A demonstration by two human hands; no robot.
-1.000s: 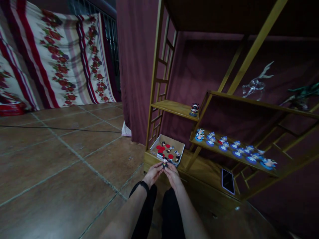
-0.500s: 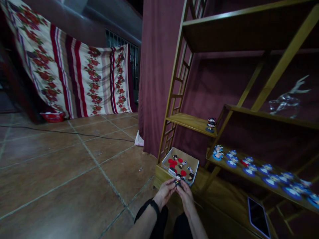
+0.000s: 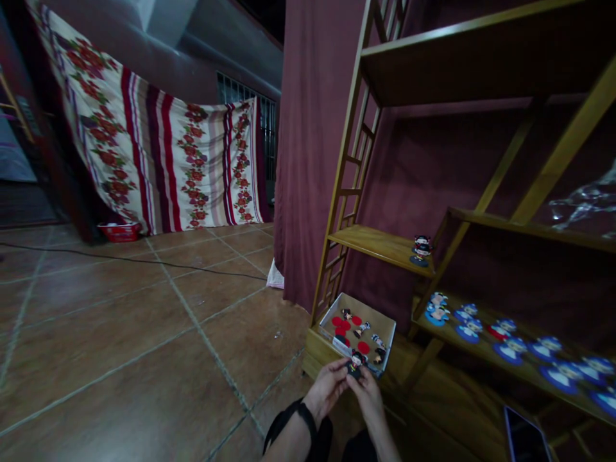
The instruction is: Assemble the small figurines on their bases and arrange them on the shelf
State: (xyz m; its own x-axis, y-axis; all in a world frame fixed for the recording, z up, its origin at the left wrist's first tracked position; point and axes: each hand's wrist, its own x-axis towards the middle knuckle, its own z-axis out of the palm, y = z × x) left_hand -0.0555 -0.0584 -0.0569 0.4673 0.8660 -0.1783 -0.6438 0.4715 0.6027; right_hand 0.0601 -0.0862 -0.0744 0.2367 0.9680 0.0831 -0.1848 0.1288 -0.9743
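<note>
Between my two hands I hold a small dark-haired figurine [image 3: 355,362] on a dark base, just over the near edge of an open cardboard box [image 3: 393,333]. My left hand [image 3: 328,385] pinches it from the left side, and a dark band circles that wrist. The fingers of my right hand [image 3: 366,389] close on its right side and base. Inside the box lie several more small figurines [image 3: 362,330] and several flat red discs [image 3: 363,348]. On the small shelf above, another dark-haired figurine [image 3: 420,249] stands near the right end.
A wooden shelf unit [image 3: 380,247] stands ahead and right. Several blue-based figurines [image 3: 469,328] line its lower shelf; a clear deer-like ornament [image 3: 584,202] sits higher. A phone or tablet [image 3: 527,436] lies below. A cable [image 3: 192,266] crosses the tiled floor near a red basket [image 3: 121,231].
My view has turned slightly left, so the scene sits further right. The figurine stays in both hands, with its base tilted a little differently.
</note>
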